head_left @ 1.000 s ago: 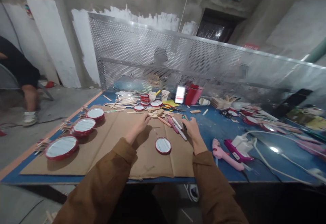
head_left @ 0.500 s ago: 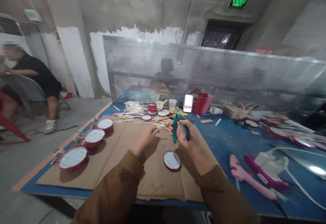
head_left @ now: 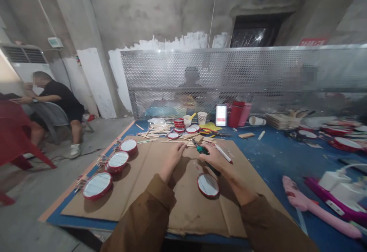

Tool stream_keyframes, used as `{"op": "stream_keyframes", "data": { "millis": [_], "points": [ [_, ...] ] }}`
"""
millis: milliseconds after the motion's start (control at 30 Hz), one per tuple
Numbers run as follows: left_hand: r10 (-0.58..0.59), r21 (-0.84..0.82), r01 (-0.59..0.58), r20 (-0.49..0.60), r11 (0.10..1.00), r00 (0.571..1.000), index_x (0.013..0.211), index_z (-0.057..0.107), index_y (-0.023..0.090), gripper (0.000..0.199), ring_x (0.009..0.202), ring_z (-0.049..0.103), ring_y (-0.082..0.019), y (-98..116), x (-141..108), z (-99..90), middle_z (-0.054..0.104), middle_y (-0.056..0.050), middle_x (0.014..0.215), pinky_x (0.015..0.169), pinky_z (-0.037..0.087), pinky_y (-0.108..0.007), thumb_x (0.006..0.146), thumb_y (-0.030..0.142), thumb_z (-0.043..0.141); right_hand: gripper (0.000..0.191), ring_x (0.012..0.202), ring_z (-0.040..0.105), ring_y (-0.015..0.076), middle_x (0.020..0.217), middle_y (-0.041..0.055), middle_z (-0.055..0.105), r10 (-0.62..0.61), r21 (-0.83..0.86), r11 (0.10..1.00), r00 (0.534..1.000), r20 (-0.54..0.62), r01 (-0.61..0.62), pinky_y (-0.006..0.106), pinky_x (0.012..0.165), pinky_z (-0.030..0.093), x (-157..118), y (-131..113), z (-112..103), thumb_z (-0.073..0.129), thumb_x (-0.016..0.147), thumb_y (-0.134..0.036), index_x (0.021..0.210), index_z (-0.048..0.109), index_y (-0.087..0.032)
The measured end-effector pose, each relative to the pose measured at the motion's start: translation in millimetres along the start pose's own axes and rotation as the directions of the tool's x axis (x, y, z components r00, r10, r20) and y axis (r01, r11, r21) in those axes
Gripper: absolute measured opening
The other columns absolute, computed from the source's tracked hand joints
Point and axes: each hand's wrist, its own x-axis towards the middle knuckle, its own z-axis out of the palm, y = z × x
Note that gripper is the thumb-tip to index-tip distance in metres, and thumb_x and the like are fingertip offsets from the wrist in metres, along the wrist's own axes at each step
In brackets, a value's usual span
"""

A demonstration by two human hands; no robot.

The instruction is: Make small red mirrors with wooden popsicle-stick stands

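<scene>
Pointing their nose at the left fingertips, the pliers sit in the right hand's curled grip, over the far part of the cardboard. I see the left hand's fingertips drawn narrow, but whether they pinch a stick I cannot tell; they are small at this range. My main worry is skin: with the nose this near the fingers, a squeeze made slightly off line could nip one. A snapped-off bit could also fly, since nothing shields the sides.

The mirror lies on the cardboard just beside the right forearm, so dropping the pliers or dipping that wrist might chip or shove it. By the right hand, the marker could roll if brushed. Farther right, a wide elbow swing could catch the glue gun.
</scene>
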Motion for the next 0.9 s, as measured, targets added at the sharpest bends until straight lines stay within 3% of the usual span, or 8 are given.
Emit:
{"op": "stream_keyframes", "data": {
  "millis": [167, 367, 600, 900],
  "points": [
    [-0.006, 0.027, 0.006, -0.02, 1.0, 1.0, 0.074, 0.059, 0.015, 0.021, 0.078, 0.056, -0.017, 1, 2, -3.4, 0.064, -0.004, 0.078, 0.076, 0.043, -0.027, 0.086, 0.025, 0.044, 0.039, 0.095, 0.059, 0.0243, 0.103, 0.009, 0.067, 0.011, -0.014, 1.0, 0.999, 0.033, -0.011, 0.032, 0.082, 0.043, -2, -1, 0, 0.054, 0.063, -0.027, 0.098, 0.064, -0.015],
    [-0.001, 0.052, 0.0, 0.013, 0.999, 1.0, 0.078, 0.06, 0.015, 0.023, 0.074, 0.053, -0.016, -1, 2, -2.2, 0.062, -0.003, 0.077, 0.072, 0.042, -0.026, 0.087, 0.027, 0.042, 0.043, 0.096, 0.059, 0.0225, 0.103, 0.0068, 0.068, 0.001, 0.103, 0.995, 0.996, 0.089, -0.01, 0.03, 0.082, 0.044, -4, -1, 1, 0.054, 0.063, -0.025, 0.104, 0.064, -0.015],
    [0.027, 0.003, -0.027, 0.019, 1.0, 0.999, 0.077, 0.06, 0.015, 0.022, 0.075, 0.054, -0.015, 7, -1, -3.3, 0.061, -0.002, 0.073, 0.072, 0.042, -0.025, 0.086, 0.027, 0.044, 0.041, 0.088, 0.06, 0.0213, 0.096, 0.0056, 0.068, 0.069, 0.162, 0.983, 0.992, 0.104, -0.085, 0.028, 0.072, 0.046, -6, -5, 2, 0.055, 0.062, -0.025, 0.101, 0.064, -0.016],
    [0.032, -0.004, -0.032, 0.082, 0.999, 0.996, 0.08, 0.062, 0.015, 0.027, 0.071, 0.053, -0.016, 8, -4, -2.5, 0.056, -0.001, 0.066, 0.068, 0.041, -0.025, 0.088, 0.031, 0.042, 0.04, 0.066, 0.061, 0.0164, 0.076, 0.0007, 0.066, 0.05, 0.245, 0.965, 0.985, 0.168, -0.091, 0.024, 0.058, 0.045, -10, -7, 3, 0.054, 0.062, -0.023, 0.101, 0.062, -0.016]
  ]
}}
